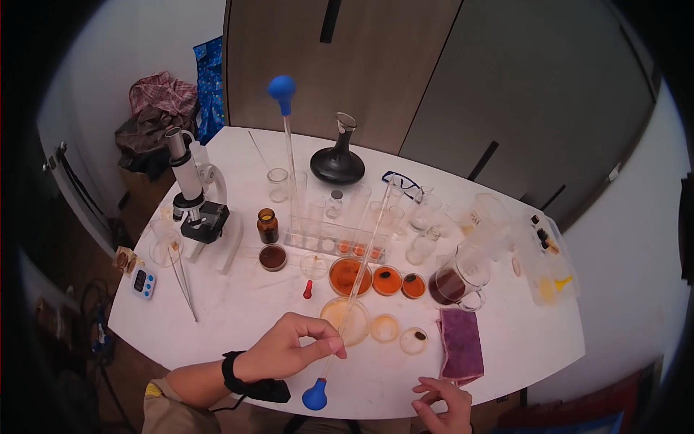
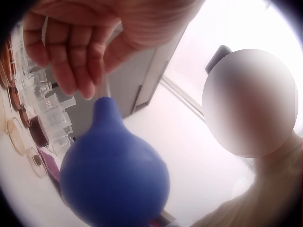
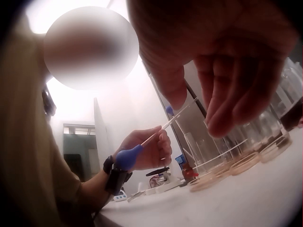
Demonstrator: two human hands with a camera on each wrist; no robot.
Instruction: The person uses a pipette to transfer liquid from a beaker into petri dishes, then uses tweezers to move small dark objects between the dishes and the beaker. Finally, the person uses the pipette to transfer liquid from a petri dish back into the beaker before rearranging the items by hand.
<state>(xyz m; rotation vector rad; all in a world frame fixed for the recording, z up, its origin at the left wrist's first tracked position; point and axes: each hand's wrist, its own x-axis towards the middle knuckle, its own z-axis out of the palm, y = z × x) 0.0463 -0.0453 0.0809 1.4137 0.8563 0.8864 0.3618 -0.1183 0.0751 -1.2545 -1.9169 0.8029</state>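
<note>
My left hand [image 1: 293, 349] pinches a long glass pipette [image 1: 360, 275] between thumb and fingers, close to its blue rubber bulb [image 1: 315, 395]. The bulb hangs toward me, and the glass tube slants up and away over the petri dishes. In the left wrist view the bulb [image 2: 116, 165] fills the foreground below the fingertips. My right hand [image 1: 444, 405] is near the table's front edge, fingers loosely bent and holding nothing. Beyond it lies a folded purple cloth [image 1: 461, 346]. Under the tube sits a large petri dish [image 1: 332, 312] with pale yellow contents, beside smaller dishes [image 1: 384, 328].
Orange-filled dishes [image 1: 350, 277] stand before a test tube rack [image 1: 303, 242]. A second blue-bulbed pipette [image 1: 282, 90] stands upright behind. Left are a microscope [image 1: 202, 217], tweezers [image 1: 186, 289] and a timer [image 1: 143, 283]. A jug of dark red liquid [image 1: 450, 284] and a plastic box [image 1: 549, 282] stand right.
</note>
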